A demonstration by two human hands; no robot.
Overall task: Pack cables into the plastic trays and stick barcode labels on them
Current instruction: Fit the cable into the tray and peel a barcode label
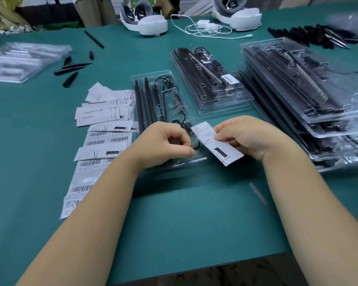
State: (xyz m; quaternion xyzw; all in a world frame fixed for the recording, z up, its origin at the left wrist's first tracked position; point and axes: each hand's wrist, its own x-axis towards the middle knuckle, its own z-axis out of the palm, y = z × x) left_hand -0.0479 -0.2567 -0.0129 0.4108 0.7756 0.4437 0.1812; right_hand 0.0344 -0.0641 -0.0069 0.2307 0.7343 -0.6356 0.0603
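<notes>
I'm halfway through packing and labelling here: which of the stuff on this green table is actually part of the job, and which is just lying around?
Part of the job:
- clear plastic tray of black cables, under both hands
- white printed label, pinched by right hand
- left hand, fingers curled at the tray's black cable
- loose white barcode labels
- stacked filled clear trays

Lying about:
- two white headsets
- white charger with cable

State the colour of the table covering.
Teal green; the table covering shows plainly in the head view.

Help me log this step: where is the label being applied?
In the head view, the label is pinched in the right hand, just right of the left hand, over the near tray.
</notes>
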